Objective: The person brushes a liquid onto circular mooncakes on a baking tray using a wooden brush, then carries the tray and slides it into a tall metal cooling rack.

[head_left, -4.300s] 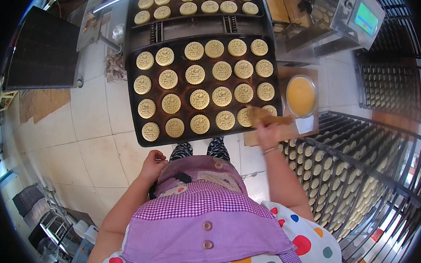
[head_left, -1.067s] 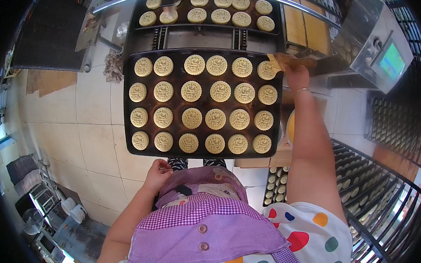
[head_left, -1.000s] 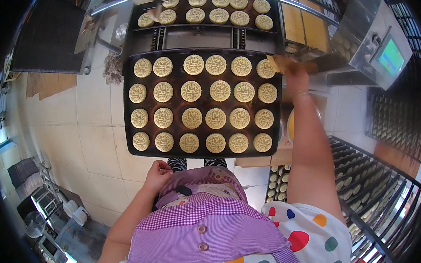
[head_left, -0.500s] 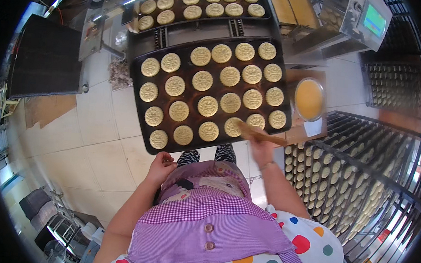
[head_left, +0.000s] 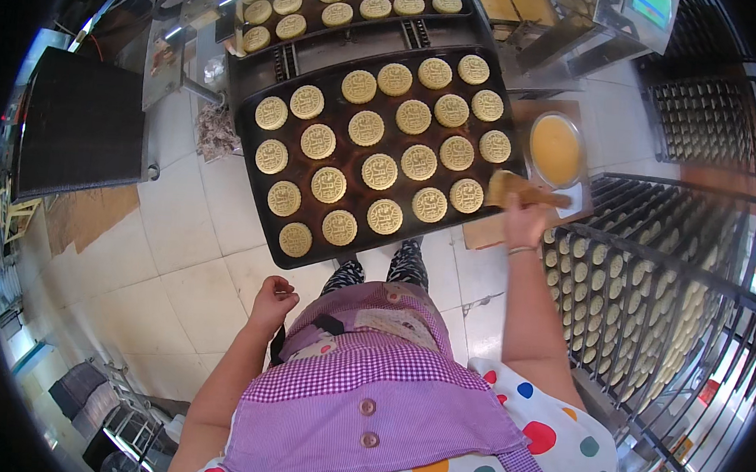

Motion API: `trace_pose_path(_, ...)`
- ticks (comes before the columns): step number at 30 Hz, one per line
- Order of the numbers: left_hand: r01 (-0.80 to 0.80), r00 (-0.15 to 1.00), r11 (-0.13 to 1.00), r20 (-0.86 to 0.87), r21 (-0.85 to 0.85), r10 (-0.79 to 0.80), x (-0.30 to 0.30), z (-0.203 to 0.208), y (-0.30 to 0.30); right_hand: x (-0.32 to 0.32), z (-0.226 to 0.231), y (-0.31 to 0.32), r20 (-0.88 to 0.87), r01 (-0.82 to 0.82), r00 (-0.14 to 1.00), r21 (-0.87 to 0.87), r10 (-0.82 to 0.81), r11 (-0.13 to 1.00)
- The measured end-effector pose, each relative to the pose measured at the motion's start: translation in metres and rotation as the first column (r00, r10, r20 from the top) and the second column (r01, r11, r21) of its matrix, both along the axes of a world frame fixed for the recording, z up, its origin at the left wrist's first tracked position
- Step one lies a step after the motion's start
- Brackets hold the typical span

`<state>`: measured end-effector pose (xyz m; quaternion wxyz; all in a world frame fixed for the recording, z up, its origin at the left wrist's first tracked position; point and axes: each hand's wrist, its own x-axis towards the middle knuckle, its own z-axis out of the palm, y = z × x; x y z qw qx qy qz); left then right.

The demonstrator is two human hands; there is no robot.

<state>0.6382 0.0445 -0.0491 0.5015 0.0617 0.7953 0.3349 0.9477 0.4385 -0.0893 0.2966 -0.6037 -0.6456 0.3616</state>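
Note:
My right hand (head_left: pixel 526 223) is closed around a flat wooden pastry brush (head_left: pixel 543 196), slightly blurred, its broad end over the near right corner of the dark baking tray (head_left: pixel 306 213). Rows of round, pale yellow mooncakes (head_left: pixel 380 172) with stamped tops and scalloped edges lie on this tray. The brush end hides part of the corner, including any mooncake there. Beyond the right edge stands a clear bowl of orange-yellow liquid, like egg wash (head_left: pixel 556 149). My left hand (head_left: pixel 273 301) hangs below the tray's near left edge, apart from it, fingers curled with nothing visible in them.
A second tray of mooncakes (head_left: pixel 375 7) sits farther back on the chain conveyor (head_left: pixel 414 34). At the right, a black metal rack (head_left: pixel 654 244) holds many more mooncakes. A steel machine with a screen (head_left: pixel 654 9) stands back right; a black panel (head_left: pixel 82 123) is at left.
My right hand has moved the brush right, off the near-row mooncakes to the tray's corner near the bowl. My left hand has dropped slightly away from the tray edge. The view has shifted slightly.

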Motion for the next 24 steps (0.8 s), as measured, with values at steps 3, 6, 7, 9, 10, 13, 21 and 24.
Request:
trace_pose_path(3,0.033,0.999,0.999,-0.016,-0.018,-0.033,0.002,-0.010,0.003,0.017,0.016,0.020,0.328,0.133,0.933,0.057,-0.144,0.989)
trace_pose_path(6,-0.171,0.983,0.984,-0.066,0.041,0.174,0.001,-0.029,0.005,-0.010,0.009,-0.004,0.311,0.125,0.942,0.032,-0.129,0.992)
trace_pose_path(7,-0.284,0.950,0.957,-0.121,0.062,0.289,0.000,-0.035,0.010,-0.027,0.010,-0.021,0.314,0.109,0.944,0.003,-0.104,0.994)
trace_pose_path(9,-0.474,0.846,0.879,-0.247,0.054,0.472,-0.011,-0.045,0.016,-0.043,0.004,-0.051,0.264,-0.233,0.944,0.102,0.199,0.967)
trace_pose_path(10,-0.500,0.800,0.865,-0.356,0.050,0.483,-0.023,-0.063,0.002,-0.057,0.033,-0.064,0.248,-0.382,0.908,0.155,0.338,0.911)
trace_pose_path(13,-0.584,0.709,0.812,-0.472,0.026,0.524,-0.057,-0.076,0.008,-0.022,-0.001,-0.031,-0.019,-0.169,0.986,-0.006,0.168,0.986)
trace_pose_path(21,-0.560,0.767,0.821,-0.303,0.113,0.565,-0.052,-0.062,0.068,0.097,-0.010,0.060,-0.338,0.161,0.900,-0.332,-0.276,0.929)
trace_pose_path(24,-0.601,0.721,0.775,-0.285,0.198,0.632,-0.041,-0.066,0.084,0.081,-0.043,0.058,-0.358,0.261,0.771,-0.576,-0.527,0.774)
